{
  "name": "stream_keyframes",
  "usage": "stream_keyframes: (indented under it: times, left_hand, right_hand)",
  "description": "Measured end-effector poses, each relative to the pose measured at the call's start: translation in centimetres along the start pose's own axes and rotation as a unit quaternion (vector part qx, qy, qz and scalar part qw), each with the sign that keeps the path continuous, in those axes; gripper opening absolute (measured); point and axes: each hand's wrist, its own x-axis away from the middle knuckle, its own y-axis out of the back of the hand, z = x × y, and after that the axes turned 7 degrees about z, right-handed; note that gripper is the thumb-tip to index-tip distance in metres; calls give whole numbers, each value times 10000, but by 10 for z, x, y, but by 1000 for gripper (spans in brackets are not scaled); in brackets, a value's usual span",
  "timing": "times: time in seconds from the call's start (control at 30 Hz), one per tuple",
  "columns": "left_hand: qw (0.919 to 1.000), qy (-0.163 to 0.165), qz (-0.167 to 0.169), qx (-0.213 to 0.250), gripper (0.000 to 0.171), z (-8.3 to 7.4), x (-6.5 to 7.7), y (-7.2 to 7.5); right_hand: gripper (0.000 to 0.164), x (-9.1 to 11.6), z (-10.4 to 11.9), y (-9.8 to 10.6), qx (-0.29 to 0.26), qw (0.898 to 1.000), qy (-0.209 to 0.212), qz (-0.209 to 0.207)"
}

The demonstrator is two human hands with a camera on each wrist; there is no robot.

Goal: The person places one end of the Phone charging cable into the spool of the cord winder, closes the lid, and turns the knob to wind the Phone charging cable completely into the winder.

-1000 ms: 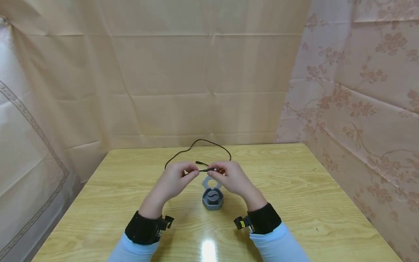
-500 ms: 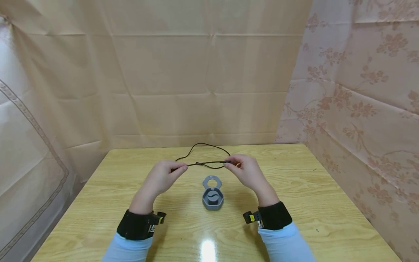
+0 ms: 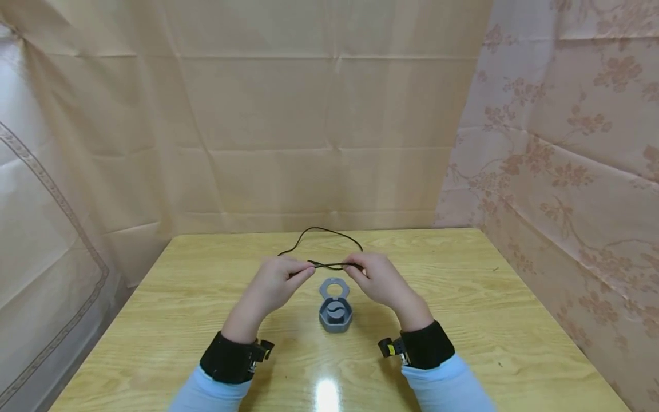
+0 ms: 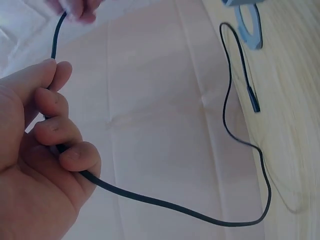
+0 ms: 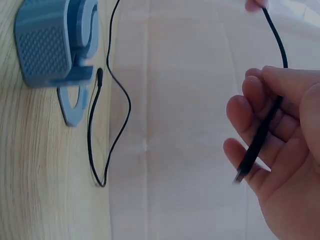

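A thin black cable (image 3: pixel 323 229) with a plug at each end runs between both hands and loops back over the table. The left hand (image 4: pixel 50 130) has its fingers curled round the cord, thumb and forefinger pinching it. In the right hand (image 5: pixel 280 125) the cord is pinched between thumb and fingertips, and one plug (image 5: pixel 255 150) lies along the fingers with its metal tip sticking out. The cable's other plug (image 4: pixel 254 100) rests on the table. Just nearer than the hands stands a grey-blue six-sided holder (image 3: pixel 336 316), its ring-shaped lid (image 3: pixel 334 288) folded out behind it.
The light wooden table (image 3: pixel 515 320) carries the holder and cable. Beige cloth (image 3: pixel 257 114) hangs along its back edge, and a flowered curtain (image 3: pixel 566 143) hangs on the right.
The hands first moved apart, drawing a length of cord straight between them, then came closer again. The right hand has shifted from near the plug's tip to the cord behind it.
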Motion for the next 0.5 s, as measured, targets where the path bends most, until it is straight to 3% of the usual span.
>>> stream_keyframes:
  times: [0.13,0.23,0.5]
  left_hand:
    - [9987,-383,-27,-320,13,-3,-3,-6]
    - [9981,-466,-9,-411,13,0,-3,-6]
    - [9991,210,191,-325,20,22,2,5]
  right_hand:
    - [12,-2,5,-4,-319,9984,426,204]
    - [13,-2,6,-5,-593,9966,564,127]
    - [13,7,-10,11,9,9981,72,-619]
